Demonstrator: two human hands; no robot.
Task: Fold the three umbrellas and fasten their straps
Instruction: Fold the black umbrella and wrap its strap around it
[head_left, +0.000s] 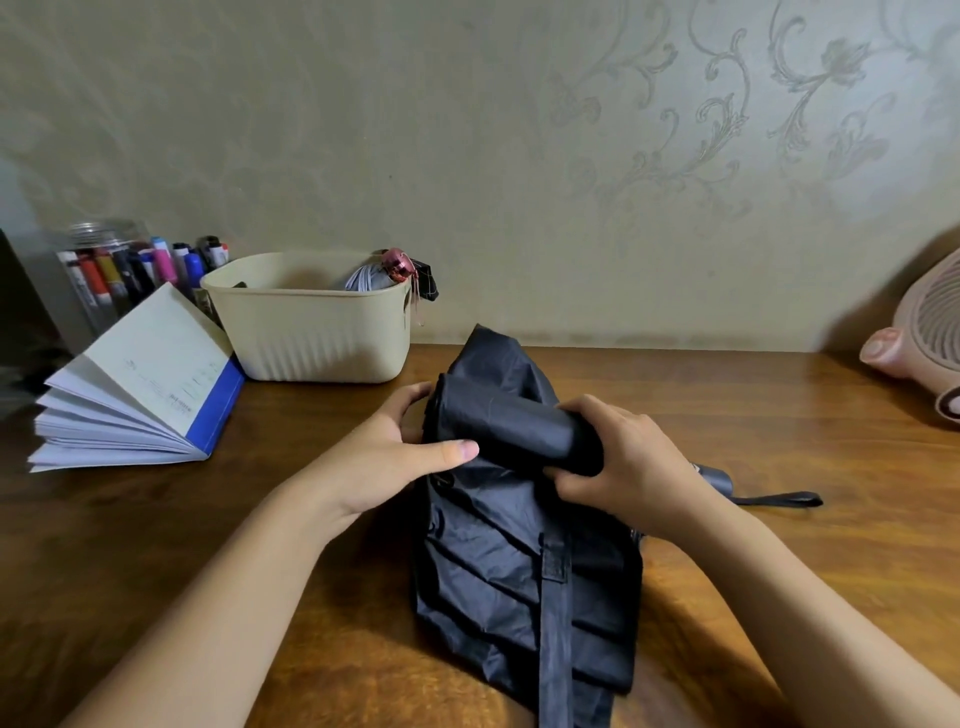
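A black umbrella (498, 551) lies on the wooden table (156, 545), its canopy partly rolled into a tube at the top and the loose pleats spread toward me. My left hand (400, 452) grips the left end of the roll, thumb lying across the fabric. My right hand (623, 462) grips the right end of the roll near the handle. The umbrella's strap (555, 597) hangs loose down the middle of the pleats. Its wrist loop (779, 500) trails to the right. A folded umbrella (387, 273) sticks out of the cream basket (311, 332).
An open book (140, 384) with a blue cover stands at the left. Behind it is a clear jar of markers (119, 270). A pink fan (930, 322) sits at the right edge. The wall runs close behind the table.
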